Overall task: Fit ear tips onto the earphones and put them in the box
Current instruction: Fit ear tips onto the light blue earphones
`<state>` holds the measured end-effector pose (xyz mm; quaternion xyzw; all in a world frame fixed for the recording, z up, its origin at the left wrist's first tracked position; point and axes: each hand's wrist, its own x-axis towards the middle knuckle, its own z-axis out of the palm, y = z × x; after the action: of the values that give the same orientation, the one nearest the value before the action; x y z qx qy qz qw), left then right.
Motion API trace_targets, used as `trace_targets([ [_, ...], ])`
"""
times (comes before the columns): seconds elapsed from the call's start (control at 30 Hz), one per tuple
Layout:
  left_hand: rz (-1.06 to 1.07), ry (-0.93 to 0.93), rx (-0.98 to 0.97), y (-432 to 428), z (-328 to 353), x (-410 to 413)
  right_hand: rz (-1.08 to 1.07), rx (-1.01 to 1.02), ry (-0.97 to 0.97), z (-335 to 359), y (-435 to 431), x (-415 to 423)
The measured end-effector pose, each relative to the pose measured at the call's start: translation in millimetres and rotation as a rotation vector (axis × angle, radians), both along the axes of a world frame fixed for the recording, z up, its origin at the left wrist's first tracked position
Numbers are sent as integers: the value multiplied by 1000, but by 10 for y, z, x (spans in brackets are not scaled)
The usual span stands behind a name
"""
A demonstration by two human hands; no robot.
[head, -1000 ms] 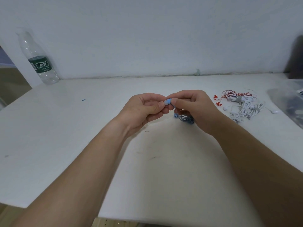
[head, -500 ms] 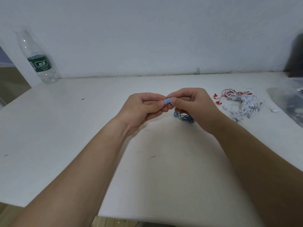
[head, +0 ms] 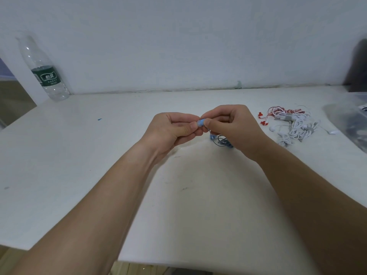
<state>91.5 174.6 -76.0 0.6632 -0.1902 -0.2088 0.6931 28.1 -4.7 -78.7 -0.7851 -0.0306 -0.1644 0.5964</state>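
Note:
Both hands meet over the middle of the white table [head: 79, 155]. My right hand [head: 232, 128] pinches a blue earbud [head: 200, 123] between thumb and forefinger. My left hand [head: 174, 132] pinches the earbud's tip end from the other side; the ear tip itself is too small to tell apart. The blue earphone's cable [head: 221, 140] dangles in a loose bundle under my right hand, with its second blue bud hanging beside it. A clear plastic box [head: 351, 124] lies at the right edge of the table.
A pile of white and red earphones [head: 290, 126] lies right of my right hand. An empty plastic bottle [head: 44, 72] stands at the back left by the wall. A dark object [head: 358, 66] stands at the back right corner.
Both hands have stayed together at the blue earbud, with only slight finger shifts. Nothing has been let go.

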Motion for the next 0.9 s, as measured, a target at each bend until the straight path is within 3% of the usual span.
trace_targets([
  [0.27,0,31,-29,-5,7,4,44,75,50,-8,-41,-6],
  [0.63,35,-11,3,-8,-4,-17,-5,-27,-34,-21,18,10],
  [0.9,21,14,-29,-6,27,-40,62,80,26,-2,-17,-13],
])
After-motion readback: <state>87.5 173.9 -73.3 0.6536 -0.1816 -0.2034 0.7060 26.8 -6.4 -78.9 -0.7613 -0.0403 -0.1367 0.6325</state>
